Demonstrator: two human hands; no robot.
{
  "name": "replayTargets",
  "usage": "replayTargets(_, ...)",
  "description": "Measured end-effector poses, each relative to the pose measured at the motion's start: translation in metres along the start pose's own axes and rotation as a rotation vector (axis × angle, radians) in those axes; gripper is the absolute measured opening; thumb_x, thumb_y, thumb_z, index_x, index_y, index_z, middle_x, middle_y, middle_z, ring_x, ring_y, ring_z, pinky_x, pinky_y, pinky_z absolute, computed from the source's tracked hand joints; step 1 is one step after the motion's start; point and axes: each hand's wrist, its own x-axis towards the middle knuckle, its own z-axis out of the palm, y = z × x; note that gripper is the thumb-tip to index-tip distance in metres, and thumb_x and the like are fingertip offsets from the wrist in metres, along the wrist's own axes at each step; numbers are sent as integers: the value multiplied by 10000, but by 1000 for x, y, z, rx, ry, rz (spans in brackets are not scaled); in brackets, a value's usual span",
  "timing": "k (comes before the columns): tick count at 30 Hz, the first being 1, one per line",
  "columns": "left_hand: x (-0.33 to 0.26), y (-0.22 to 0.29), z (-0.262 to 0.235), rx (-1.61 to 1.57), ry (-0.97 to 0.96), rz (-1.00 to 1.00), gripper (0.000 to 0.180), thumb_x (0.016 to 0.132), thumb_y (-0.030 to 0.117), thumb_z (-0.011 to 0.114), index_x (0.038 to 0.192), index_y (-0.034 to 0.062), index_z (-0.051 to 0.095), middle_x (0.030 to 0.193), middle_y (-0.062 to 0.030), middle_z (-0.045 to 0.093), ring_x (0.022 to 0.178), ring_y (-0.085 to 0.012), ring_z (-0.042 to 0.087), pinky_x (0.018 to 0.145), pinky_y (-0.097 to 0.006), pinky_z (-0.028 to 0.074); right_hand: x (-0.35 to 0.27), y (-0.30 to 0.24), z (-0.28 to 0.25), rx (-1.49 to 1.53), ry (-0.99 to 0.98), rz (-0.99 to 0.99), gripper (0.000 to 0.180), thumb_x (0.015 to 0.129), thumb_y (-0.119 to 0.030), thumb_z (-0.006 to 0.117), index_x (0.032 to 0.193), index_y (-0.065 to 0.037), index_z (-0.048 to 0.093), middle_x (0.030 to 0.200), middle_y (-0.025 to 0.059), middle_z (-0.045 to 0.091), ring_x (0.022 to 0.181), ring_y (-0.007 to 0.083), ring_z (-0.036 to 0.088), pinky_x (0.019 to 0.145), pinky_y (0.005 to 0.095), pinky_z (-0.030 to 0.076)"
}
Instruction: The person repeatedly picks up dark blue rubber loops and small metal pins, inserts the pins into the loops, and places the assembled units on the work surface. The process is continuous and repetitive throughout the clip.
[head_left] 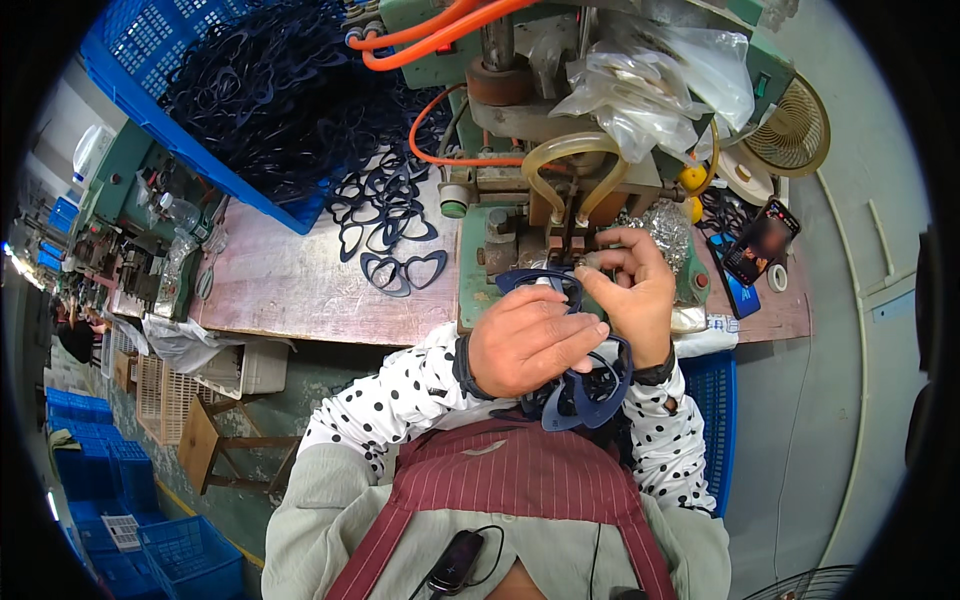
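My left hand (530, 342) is closed around dark blue heart-shaped eyeglass frames (583, 408). Several of them hang below its fingers, over my apron. One more dark blue frame (520, 279) sticks out above the fingers, close to the machine's metal jaws (567, 238). At those jaws my right hand (640, 298) has its thumb and index finger bent together in a pinch. What lies between these fingertips is too small to make out. Two yellowish hoses (545, 170) curve down to the jaws of the green machine (497, 300).
A blue crate (255, 205) heaped with dark frames (270, 95) leans at the upper left. Loose eyeglass frames (403, 272) lie on the worktable (290, 300). Right of the machine are a phone (762, 243), a tape roll (777, 278) and a fan (790, 125). Plastic bags (640, 90) hang on the machine.
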Motion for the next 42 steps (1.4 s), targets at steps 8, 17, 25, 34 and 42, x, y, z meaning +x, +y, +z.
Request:
replayTargets(8,-8,11,-5,-29,16,118,359,864,226,682,1144,6,635,1048,-110,691,806,-228,628,832,-399,513,10,-2,17,97,31,-11,470,735,-23,760,1128,19,505,796,54,684,605,23,480,521,190,374)
replayTargets(17,-5,-19,10,-265,-136,183,375,792,73,640,1157,-11,636,1111,-126,658,993,-294,634,938,-467,483,31,49,-43,-317,282,-166,386,780,-58,722,1147,-39,603,891,91,717,791,146,664,718,278,517)
replayTargets(25,-7,-18,18,-252,-82,174,446,708,70,662,1146,-13,646,1070,-111,647,926,-271,608,905,-463,485,16,114,-90,-949,228,-299,272,769,-164,749,1009,-66,667,912,91,663,911,307,591,844,418,439)
replayTargets(34,-12,-9,9,-134,-96,105,361,815,106,644,1174,69,656,1174,-86,650,1055,-268,621,1001,-506,399,17,128,-92,-894,288,-468,83,787,-134,720,846,-77,707,915,95,668,903,309,571,832,410,425)
replayTargets(42,-103,-64,-29,442,-44,-450,138,790,160,705,901,85,675,854,-84,607,744,-275,568,686,-416,441,10,124,-84,-746,379,-286,101,843,-97,694,929,-56,728,862,99,699,779,267,622,723,347,487)
